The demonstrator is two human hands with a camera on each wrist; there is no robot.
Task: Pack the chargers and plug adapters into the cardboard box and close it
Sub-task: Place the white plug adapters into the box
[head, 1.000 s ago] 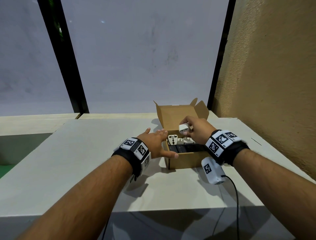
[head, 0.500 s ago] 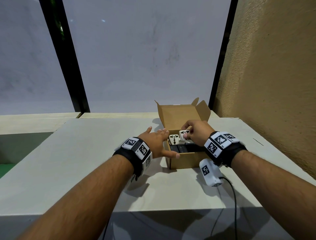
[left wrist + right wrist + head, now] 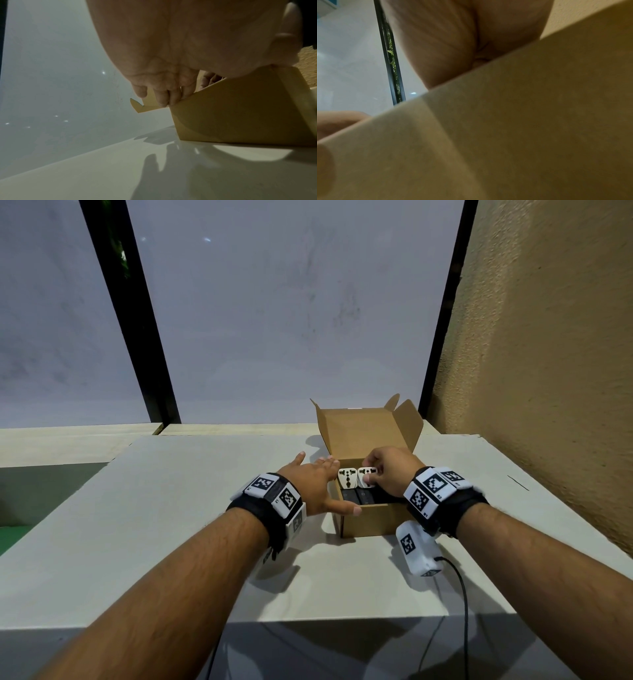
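Note:
A small cardboard box point(image 3: 371, 520) stands on the white table with its lid up at the back. Inside it, black chargers point(image 3: 359, 496) lie at the front and a white plug adapter point(image 3: 346, 478) stands behind them. My right hand point(image 3: 388, 474) reaches into the box and pinches a second white adapter point(image 3: 365, 477) right beside the first. My left hand point(image 3: 320, 486) lies with straight fingers against the box's left wall point(image 3: 231, 115), thumb on the front rim. In the right wrist view only the blurred cardboard wall point(image 3: 522, 135) and palm show.
The white table point(image 3: 191, 525) has a near edge close to my forearms. A rough tan wall point(image 3: 548, 354) rises on the right, and window panes with black frames point(image 3: 137, 330) stand behind. A black cable point(image 3: 462, 594) runs off my right wrist camera.
My right hand has lowered the white adapter from above the box down into it, beside the first adapter. My left hand has stayed against the box's left side.

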